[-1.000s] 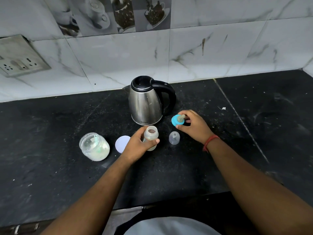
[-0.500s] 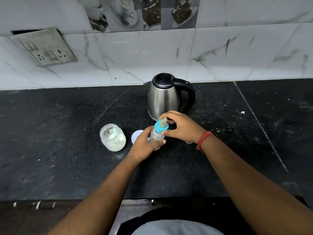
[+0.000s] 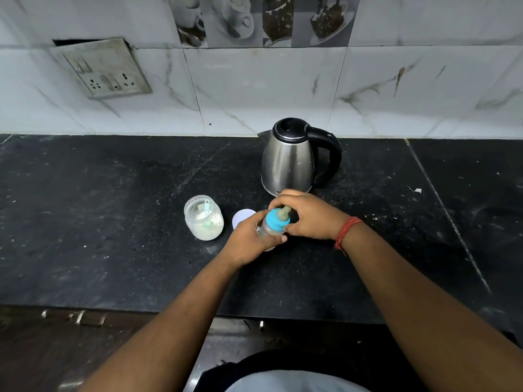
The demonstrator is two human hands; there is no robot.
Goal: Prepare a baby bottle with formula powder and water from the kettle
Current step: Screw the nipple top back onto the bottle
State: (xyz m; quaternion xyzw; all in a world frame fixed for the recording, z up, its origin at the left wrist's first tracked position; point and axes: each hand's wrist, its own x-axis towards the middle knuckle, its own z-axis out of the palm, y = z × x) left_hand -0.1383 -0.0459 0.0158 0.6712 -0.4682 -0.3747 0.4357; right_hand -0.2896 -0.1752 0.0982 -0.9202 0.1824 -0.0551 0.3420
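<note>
A small clear baby bottle [image 3: 266,228] stands on the black counter [image 3: 113,250], with my left hand [image 3: 249,240] wrapped around its body. Its blue nipple cap [image 3: 278,219] sits on the bottle's neck, and my right hand [image 3: 308,215] grips that cap from the right. Just behind my hands stands the steel kettle [image 3: 288,159] with a black lid and handle. To the left is an open glass jar of white formula powder [image 3: 204,217] with a scoop inside. The jar's white lid [image 3: 242,217] lies flat between jar and bottle, partly hidden by my left hand.
A tiled wall rises behind the counter, with a switch and socket plate [image 3: 104,69] at upper left. The counter's front edge [image 3: 141,309] runs across below my forearms. The bottle's clear dome cover is hidden behind my right hand.
My right hand brought the blue nipple cap from beside the kettle onto the bottle's neck and now holds it there. My left hand has kept hold of the bottle. The camera view shifted.
</note>
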